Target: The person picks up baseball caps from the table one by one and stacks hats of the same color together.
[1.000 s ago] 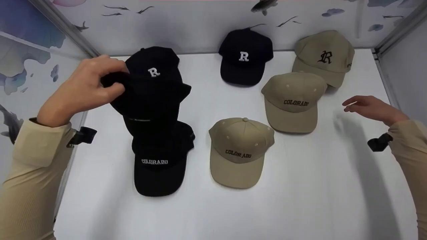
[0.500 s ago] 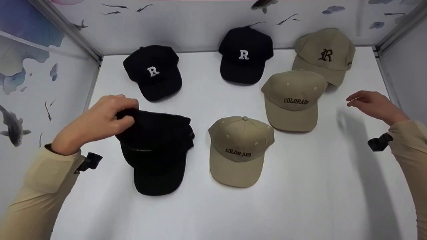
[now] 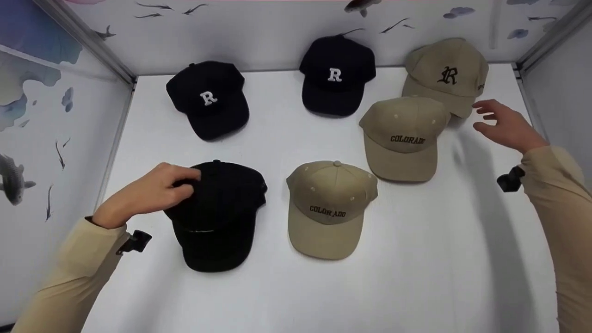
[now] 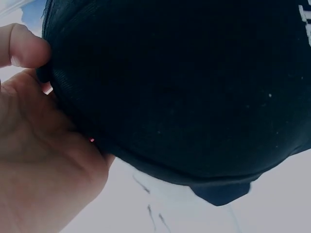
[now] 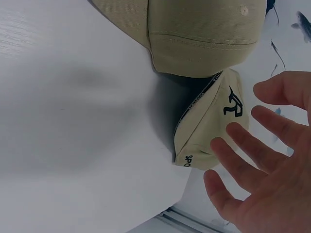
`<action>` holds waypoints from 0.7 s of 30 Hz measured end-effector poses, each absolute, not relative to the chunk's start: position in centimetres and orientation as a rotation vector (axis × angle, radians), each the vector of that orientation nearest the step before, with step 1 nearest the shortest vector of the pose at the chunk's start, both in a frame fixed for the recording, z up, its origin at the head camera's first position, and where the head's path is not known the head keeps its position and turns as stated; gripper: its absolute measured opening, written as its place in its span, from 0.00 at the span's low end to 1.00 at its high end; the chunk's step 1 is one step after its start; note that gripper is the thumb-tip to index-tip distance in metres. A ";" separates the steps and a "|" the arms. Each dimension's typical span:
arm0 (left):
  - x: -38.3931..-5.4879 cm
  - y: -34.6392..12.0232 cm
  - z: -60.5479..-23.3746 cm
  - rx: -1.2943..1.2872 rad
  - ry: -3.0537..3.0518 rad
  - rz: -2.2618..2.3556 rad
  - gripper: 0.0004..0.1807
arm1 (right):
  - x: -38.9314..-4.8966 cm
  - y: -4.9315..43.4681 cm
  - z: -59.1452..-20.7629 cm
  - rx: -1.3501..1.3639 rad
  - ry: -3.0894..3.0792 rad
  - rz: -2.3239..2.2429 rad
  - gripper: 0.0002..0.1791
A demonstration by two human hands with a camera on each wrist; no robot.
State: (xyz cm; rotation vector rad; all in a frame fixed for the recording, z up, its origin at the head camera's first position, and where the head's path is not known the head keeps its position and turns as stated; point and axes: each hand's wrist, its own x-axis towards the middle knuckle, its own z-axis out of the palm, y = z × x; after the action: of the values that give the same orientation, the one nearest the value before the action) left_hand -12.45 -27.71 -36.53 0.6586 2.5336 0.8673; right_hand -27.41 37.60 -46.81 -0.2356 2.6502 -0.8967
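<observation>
My left hand (image 3: 159, 192) pinches the back-left edge of a black baseball cap (image 3: 226, 187). That cap covers the crown of another black cap, whose brim (image 3: 219, 256) shows below it; whether the two are fully nested I cannot tell. In the left wrist view the thumb and fingers hold the black cap (image 4: 170, 97) by its rim, and part of white lettering shows. My right hand (image 3: 506, 127), fingers spread and holding nothing, hovers beside a beige cap with a dark R (image 3: 458, 69) and a beige COLORADO cap (image 3: 407, 138), which overlaps it.
Two navy caps with a white R lie along the back, one at left (image 3: 210, 88) and one in the middle (image 3: 337, 85). Another beige COLORADO cap (image 3: 330, 231) lies front centre. Printed walls bound the white table (image 3: 393, 291) at back and sides.
My left hand has brought the black cap down and forward, away from the navy cap behind, onto the black COLORADO cap. The right hand has moved up and slightly left, its fingers spreading.
</observation>
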 end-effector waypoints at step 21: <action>-14.5 -28.9 -41.1 0.501 2.582 0.952 0.10 | -29.9 33.8 -47.4 -0.363 2.593 -0.795 0.30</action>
State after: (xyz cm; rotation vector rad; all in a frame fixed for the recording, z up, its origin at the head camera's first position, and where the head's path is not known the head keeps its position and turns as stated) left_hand -14.49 -28.90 -41.05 0.5008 2.5821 0.9520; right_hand -29.88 33.78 -47.38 -0.3632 2.5928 -0.7954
